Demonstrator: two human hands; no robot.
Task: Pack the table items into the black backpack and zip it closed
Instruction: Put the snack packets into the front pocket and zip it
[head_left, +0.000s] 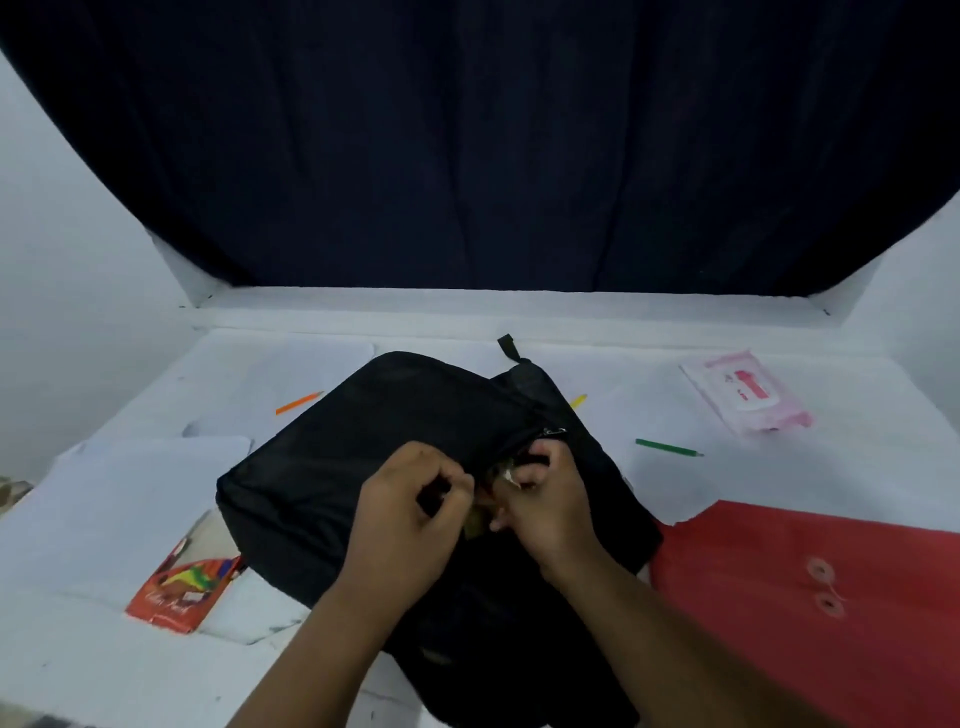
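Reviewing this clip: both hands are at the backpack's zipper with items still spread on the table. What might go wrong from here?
1. Both the left hand and right hand pinch at the black backpack zipper, where something small and pale shows; it may snag.
2. The green pencil, orange pencil, wipes pack, red envelope and colour pencil box lie outside; zipping now would leave them unpacked.

One backpack (363, 457), three pencils (667, 447), one pencil box (182, 592), one red envelope (810, 597), one wipes pack (748, 392).
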